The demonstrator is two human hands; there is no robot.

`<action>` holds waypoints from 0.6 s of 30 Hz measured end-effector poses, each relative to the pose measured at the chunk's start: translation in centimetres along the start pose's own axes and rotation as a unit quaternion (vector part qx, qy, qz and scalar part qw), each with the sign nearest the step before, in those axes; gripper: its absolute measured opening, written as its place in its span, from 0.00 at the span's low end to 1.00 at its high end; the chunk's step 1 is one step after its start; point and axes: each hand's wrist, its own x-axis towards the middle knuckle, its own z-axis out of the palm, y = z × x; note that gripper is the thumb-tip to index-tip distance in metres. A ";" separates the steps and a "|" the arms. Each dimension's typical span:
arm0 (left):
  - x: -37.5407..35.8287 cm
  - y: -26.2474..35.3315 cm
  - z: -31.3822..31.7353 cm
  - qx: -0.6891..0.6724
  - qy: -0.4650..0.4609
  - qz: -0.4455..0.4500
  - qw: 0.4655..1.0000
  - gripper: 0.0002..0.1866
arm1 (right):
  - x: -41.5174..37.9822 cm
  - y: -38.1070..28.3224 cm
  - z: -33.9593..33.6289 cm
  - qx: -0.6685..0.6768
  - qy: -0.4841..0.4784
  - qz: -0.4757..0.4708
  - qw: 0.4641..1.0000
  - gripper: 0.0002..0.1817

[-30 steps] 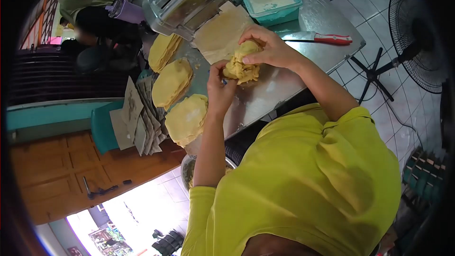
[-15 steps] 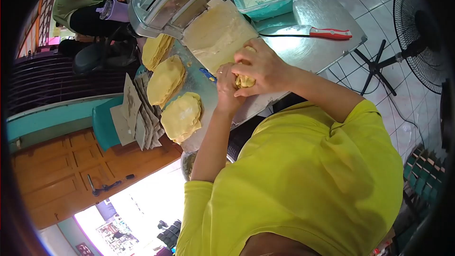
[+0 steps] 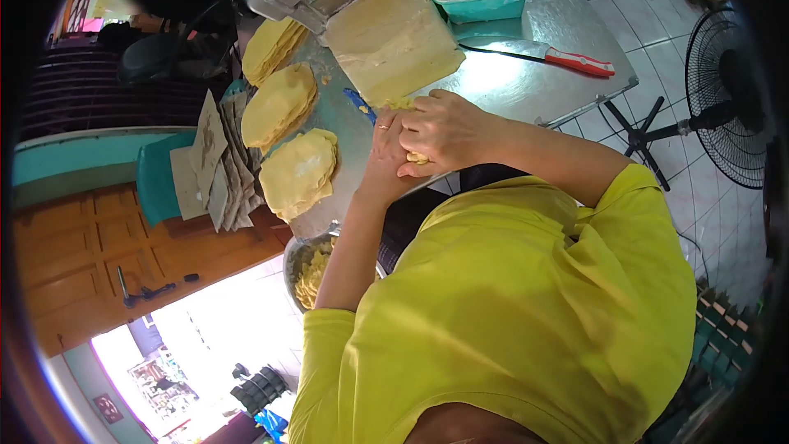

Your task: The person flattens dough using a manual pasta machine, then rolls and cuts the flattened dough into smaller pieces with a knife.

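Got my fingers (image 3: 421,122), left and right, squished around this dough (image 3: 417,158) near the counter (image 3: 514,74) edge, so squeezing too hard might drop bits overboard.

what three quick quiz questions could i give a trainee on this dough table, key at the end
1. Counting: how many stacks of dough sheets lie in the row along the left side of the metal table?
2. True or false: the right hand is gripping the knife.
3. Multiple choice: what colour is the knife's handle, apart from any pale markings? A) blue B) red C) green

Key:
1. Three.
2. False; it is on the dough lump, and the knife lies on the table.
3. B.
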 end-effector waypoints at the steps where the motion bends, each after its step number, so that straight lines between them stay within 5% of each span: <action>1: -0.3 0.5 -0.3 -0.001 0.003 -0.005 1.000 0.25 | -0.2 -0.3 -0.3 0.003 -0.004 -0.003 1.000 0.21; 4: -1.0 1.5 -0.9 -0.051 0.030 -0.043 0.997 0.32 | -0.3 -0.9 -1.2 0.034 -0.003 0.034 0.999 0.21; 6: -1.3 2.3 -1.0 -0.060 0.093 -0.087 0.990 0.37 | -0.2 -0.9 -1.3 0.231 0.164 0.090 0.955 0.21; 8: -1.8 3.2 -0.5 -0.028 0.099 -0.061 0.993 0.38 | -1.3 -0.9 -0.7 0.268 0.200 0.134 0.933 0.17; 10: -1.4 4.1 -0.2 0.006 0.105 -0.026 0.994 0.40 | -2.5 -0.7 0.0 0.535 0.237 0.289 0.758 0.11; 12: -0.9 5.4 0.3 0.039 0.066 -0.011 0.997 0.38 | -2.9 -0.8 -0.1 0.559 0.234 0.309 0.733 0.06; 16: -1.1 3.9 1.7 -0.002 0.127 -0.028 0.992 0.34 | -3.7 -0.3 -0.2 0.460 0.187 0.260 0.828 0.05; 18: -1.3 3.7 1.4 0.002 0.133 -0.025 0.991 0.33 | -4.0 0.3 0.0 0.227 0.165 0.098 0.955 0.12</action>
